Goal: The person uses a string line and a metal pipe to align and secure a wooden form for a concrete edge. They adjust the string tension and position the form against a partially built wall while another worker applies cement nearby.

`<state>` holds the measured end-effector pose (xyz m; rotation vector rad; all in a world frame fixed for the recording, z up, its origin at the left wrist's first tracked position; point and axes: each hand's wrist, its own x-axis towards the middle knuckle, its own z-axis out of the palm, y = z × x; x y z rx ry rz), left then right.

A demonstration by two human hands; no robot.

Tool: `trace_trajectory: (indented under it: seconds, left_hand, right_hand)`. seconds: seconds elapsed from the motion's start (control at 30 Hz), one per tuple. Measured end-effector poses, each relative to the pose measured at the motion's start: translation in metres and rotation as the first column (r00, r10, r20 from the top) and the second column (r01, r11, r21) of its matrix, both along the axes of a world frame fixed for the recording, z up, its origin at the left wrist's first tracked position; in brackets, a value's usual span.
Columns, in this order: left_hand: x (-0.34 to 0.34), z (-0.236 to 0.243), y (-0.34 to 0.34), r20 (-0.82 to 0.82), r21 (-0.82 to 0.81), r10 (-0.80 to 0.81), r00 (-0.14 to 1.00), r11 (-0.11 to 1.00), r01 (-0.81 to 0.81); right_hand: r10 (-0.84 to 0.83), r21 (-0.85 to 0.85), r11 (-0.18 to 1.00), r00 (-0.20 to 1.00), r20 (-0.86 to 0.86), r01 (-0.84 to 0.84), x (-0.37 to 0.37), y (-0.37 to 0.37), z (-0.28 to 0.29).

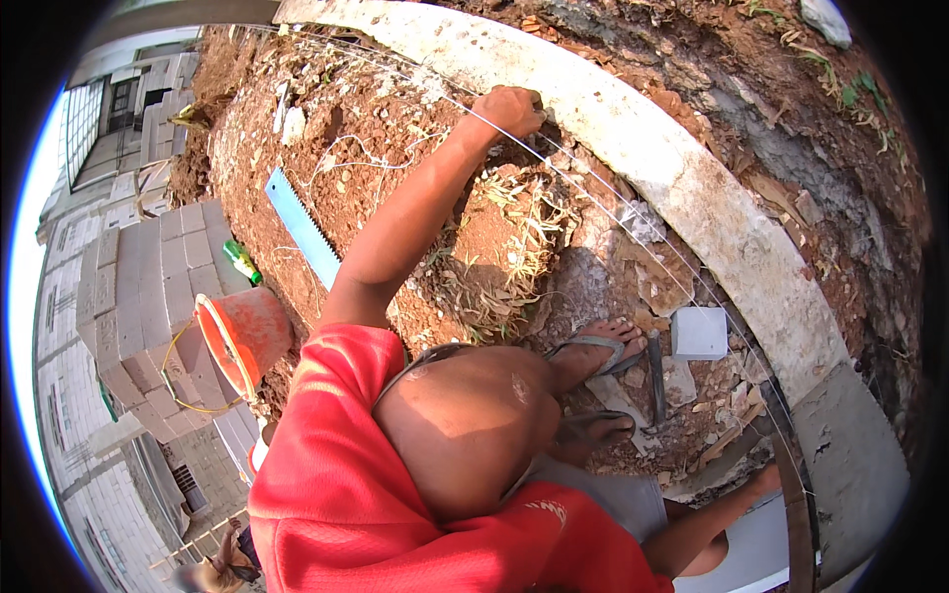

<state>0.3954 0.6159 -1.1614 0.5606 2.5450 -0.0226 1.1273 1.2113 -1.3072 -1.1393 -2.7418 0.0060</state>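
My left hand (509,111) is closed in a fist against the inner edge of a long pale concrete beam (633,128). Whatever its fingers may hold is hidden. Taut white strings (568,178) run past this hand along the beam. At the lower right, my right hand (763,481) reaches to a narrow brown board (794,504) beside the beam's grey end; its fingers are too hidden to read. Between the hands, near my sandalled feet, lie a pale square block (700,333) and a dark-handled tool (656,379), perhaps a hammer.
A blue saw blade (300,222) lies on reddish soil beyond my left forearm. An orange bucket (242,336) stands near stacked grey blocks (148,296) and a green bottle (240,260). Dry grass covers a dirt mound (504,247). Another person (229,565) is at the lower left.
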Motion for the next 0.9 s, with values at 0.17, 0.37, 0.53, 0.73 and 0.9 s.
trace_trajectory:
  seconds: [0.17, 0.37, 0.53, 0.73, 0.9]
  left_hand:
    - [0.013, 0.02, -0.002, -0.004, -0.096, 0.043, 0.999, 0.994, -0.043]
    - [0.017, 0.024, -0.019, 0.184, -0.254, 0.048, 0.982, 0.967, 0.0]
    - [0.023, 0.031, -0.019, 0.0, -0.088, 0.025, 1.0, 0.996, -0.025]
    - [0.032, 0.046, -0.024, 0.057, -0.057, 0.058, 0.997, 0.997, -0.055]
    - [0.032, 0.038, -0.016, 0.208, -0.066, 0.102, 0.973, 0.994, -0.09]
  right_hand:
    - [-0.018, -0.03, 0.999, 0.999, -0.035, 0.017, -0.001, -0.005, 0.001]
    - [-0.024, -0.112, 0.994, 0.993, -0.117, 0.01, -0.011, -0.016, 0.003]
    - [-0.057, -0.286, 0.958, 0.967, -0.25, -0.018, -0.029, -0.033, 0.021]
    - [-0.306, -0.497, 0.854, 0.922, -0.239, 0.154, -0.081, -0.06, 0.053]
    - [-0.366, -0.433, 0.879, 0.868, -0.337, 0.202, -0.089, -0.067, 0.049]
